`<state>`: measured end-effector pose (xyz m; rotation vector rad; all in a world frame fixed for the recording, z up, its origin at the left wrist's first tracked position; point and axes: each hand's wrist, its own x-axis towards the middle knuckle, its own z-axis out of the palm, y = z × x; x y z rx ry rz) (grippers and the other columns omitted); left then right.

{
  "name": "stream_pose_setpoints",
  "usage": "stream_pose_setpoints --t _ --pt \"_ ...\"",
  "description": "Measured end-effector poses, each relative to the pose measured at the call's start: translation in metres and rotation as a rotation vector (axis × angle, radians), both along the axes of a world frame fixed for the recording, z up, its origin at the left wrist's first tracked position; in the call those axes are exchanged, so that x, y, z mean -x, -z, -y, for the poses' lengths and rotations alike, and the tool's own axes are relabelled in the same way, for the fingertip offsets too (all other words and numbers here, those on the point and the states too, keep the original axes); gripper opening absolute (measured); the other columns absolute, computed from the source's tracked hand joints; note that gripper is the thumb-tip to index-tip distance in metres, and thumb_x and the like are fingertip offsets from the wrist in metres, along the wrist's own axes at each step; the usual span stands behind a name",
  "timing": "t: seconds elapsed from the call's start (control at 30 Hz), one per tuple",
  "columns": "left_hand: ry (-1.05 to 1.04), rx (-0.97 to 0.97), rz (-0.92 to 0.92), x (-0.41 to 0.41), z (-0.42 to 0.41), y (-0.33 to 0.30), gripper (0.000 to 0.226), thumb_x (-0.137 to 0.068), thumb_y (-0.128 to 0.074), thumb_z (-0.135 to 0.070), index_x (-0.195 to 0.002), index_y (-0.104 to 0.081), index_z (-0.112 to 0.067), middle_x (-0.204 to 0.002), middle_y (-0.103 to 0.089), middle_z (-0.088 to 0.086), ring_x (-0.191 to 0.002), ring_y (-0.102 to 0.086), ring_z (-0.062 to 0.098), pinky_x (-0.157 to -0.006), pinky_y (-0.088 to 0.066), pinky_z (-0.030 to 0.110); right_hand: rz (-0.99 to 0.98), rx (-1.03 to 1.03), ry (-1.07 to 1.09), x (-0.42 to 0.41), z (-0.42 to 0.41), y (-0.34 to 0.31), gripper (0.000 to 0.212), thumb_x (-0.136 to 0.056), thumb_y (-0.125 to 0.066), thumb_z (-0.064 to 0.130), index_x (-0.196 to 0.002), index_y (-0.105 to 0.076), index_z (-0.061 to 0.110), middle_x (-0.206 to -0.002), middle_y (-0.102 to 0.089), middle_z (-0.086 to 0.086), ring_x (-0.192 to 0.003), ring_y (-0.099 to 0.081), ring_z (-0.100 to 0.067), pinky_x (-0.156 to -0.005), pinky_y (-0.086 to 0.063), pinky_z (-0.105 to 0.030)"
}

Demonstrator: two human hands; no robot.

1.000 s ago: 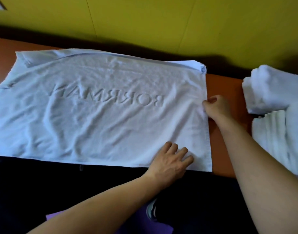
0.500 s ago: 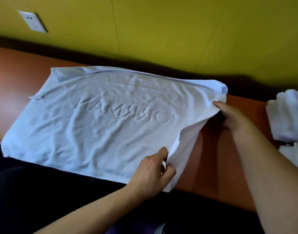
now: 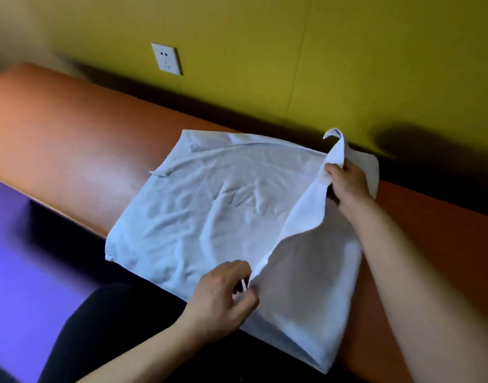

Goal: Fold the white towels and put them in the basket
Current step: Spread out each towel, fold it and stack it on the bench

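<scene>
A white towel (image 3: 198,217) with raised lettering lies spread on the orange-brown table (image 3: 71,150). Its right end is lifted and folded leftward over the flat part. My left hand (image 3: 223,291) pinches the near corner of that lifted edge at the table's front. My right hand (image 3: 348,183) grips the far corner, held above the table near the wall. The lifted flap hangs between both hands and hides part of the lettering. No basket is in view.
A yellow wall with a white power socket (image 3: 166,58) runs behind the table. The table's front edge crosses diagonally; below it are a purple floor (image 3: 21,244) and my dark-clothed lap (image 3: 112,327).
Both hands have carried the towel's right edge up and leftward, so the flap now covers more of the towel. The view has swung left; the towel pile at the right is out of frame.
</scene>
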<state>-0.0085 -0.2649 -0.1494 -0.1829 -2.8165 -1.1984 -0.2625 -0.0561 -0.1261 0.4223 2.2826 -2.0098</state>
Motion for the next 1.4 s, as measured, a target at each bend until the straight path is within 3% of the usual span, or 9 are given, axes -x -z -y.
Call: stream_pose_setpoints --t 0.27,0.47,0.67,0.77,0.9,0.97,1.07,1.23,1.4 --pt "-0.270 0.184 -0.159 0.118 0.107 0.023 0.036 -0.099 -0.036 -0.039 -0.107 -0.065 -0.018 -0.101 -0.066 -0.002 -0.091 -0.054 0.026 -0.086 -0.042 0.038 -0.058 -0.222 0.006 -0.004 0.029 0.058 0.013 -0.091 -0.059 0.018 -0.097 -0.070 0.017 -0.095 -0.072 -0.004 -0.093 -0.067 -0.026 -0.082 -0.051 -0.038" --pt "-0.568 0.469 0.120 0.263 0.155 0.039 0.039 -0.096 -0.042 -0.031 -0.128 -0.051 -0.010 -0.123 -0.058 0.022 -0.112 -0.049 0.042 -0.098 -0.036 0.046 -0.177 -0.258 -0.003 -0.014 0.028 0.063 0.013 -0.097 -0.056 0.015 -0.100 -0.067 0.019 -0.088 -0.069 0.008 -0.078 -0.061 -0.001 -0.063 -0.044 -0.019" --pt "-0.483 -0.535 0.204 0.339 0.159 -0.001 0.067 -0.085 -0.053 -0.011 -0.150 -0.039 -0.019 -0.141 -0.050 -0.003 -0.100 -0.057 0.016 -0.083 -0.048 0.033 -0.238 -0.300 -0.014 -0.011 0.025 0.072 0.011 -0.096 -0.058 0.015 -0.093 -0.068 0.017 -0.084 -0.070 0.007 -0.071 -0.061 0.004 -0.061 -0.045 -0.014" --pt "-0.331 -0.181 0.212 0.337 0.158 -0.009 0.073 -0.089 -0.054 -0.008 -0.156 -0.030 -0.023 -0.159 -0.034 0.001 -0.133 -0.047 0.022 -0.104 -0.045 0.037 -0.215 -0.285 -0.018 -0.012 0.026 0.068 0.012 -0.096 -0.058 0.015 -0.097 -0.069 0.016 -0.088 -0.071 0.008 -0.071 -0.062 0.007 -0.059 -0.044 -0.008" --pt "-0.271 0.107 0.148 0.266 0.117 -0.002 0.019 -0.097 -0.059 -0.027 -0.110 -0.071 -0.021 -0.110 -0.071 0.001 -0.100 -0.066 0.024 -0.084 -0.049 0.030 -0.161 -0.274 -0.003 -0.009 0.031 0.060 0.014 -0.097 -0.054 0.015 -0.092 -0.067 0.018 -0.082 -0.067 0.012 -0.074 -0.062 -0.003 -0.058 -0.044 -0.009" --pt "-0.146 0.024 0.232 0.206 0.085 -0.001 0.029 -0.097 -0.056 -0.046 -0.092 -0.072 -0.023 -0.086 -0.072 -0.009 -0.081 -0.066 0.015 -0.077 -0.051 0.031 -0.119 -0.291 0.026 -0.004 0.034 0.057 0.019 -0.098 -0.053 0.021 -0.087 -0.067 0.013 -0.080 -0.067 0.004 -0.079 -0.061 -0.016 -0.068 -0.047 -0.023" --pt "-0.002 -0.091 0.431 0.119 0.047 -0.006 0.044 -0.082 -0.056 -0.075 -0.095 -0.068 -0.035 -0.086 -0.071 -0.016 -0.077 -0.064 0.000 -0.075 -0.053 0.025 -0.061 -0.350 0.049 0.004 0.036 0.049 0.038 -0.098 -0.051 0.031 -0.078 -0.062 0.000 -0.080 -0.067 -0.017 -0.076 -0.059 -0.027 -0.068 -0.044 -0.036" --pt "-0.022 -0.120 0.352 0.054 0.019 -0.006 0.014 -0.092 -0.061 -0.034 -0.090 -0.061 -0.020 -0.078 -0.066 -0.004 -0.075 -0.061 0.010 -0.068 -0.047 0.032 -0.073 -0.432 0.101 0.018 0.038 0.010 0.043 -0.096 -0.050 0.031 -0.070 -0.056 -0.003 -0.060 -0.050 -0.014 -0.063 -0.051 -0.030 -0.060 -0.041 -0.039" --pt "-0.155 -0.359 0.277 0.033 0.044 -0.030 0.032 -0.092 -0.057 -0.048 -0.088 -0.059 -0.017 -0.079 -0.064 0.003 -0.074 -0.060 0.019 -0.069 -0.049 0.041 -0.207 -0.472 0.118 0.036 0.064 -0.033 0.036 -0.089 -0.046 0.030 -0.069 -0.056 0.002 -0.066 -0.051 -0.017 -0.071 -0.057 -0.039 -0.064 -0.049 -0.046"
